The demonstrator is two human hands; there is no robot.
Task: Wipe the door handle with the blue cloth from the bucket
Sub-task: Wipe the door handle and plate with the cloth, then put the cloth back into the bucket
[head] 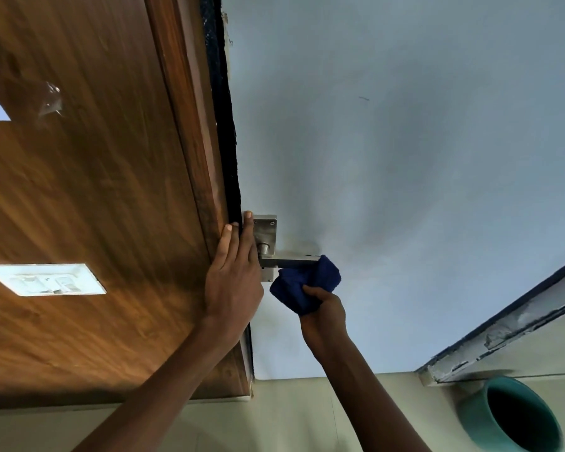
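A silver lever door handle [289, 261] on a square metal plate [265, 228] sits on the pale blue door [405, 158], near its left edge. My right hand [323, 316] grips a bunched dark blue cloth [304, 283], which is pressed against the underside and outer end of the lever. My left hand [232, 275] lies flat, fingers straight, against the door's edge and the wooden frame [206, 158], just left of the handle plate. It holds nothing.
A teal bucket [509, 415] stands on the floor at the lower right, its inside dark. A white switch plate [46, 279] is set in the brown wooden panel [79, 190] on the left. A worn blue-white frame edge [503, 334] runs along the right.
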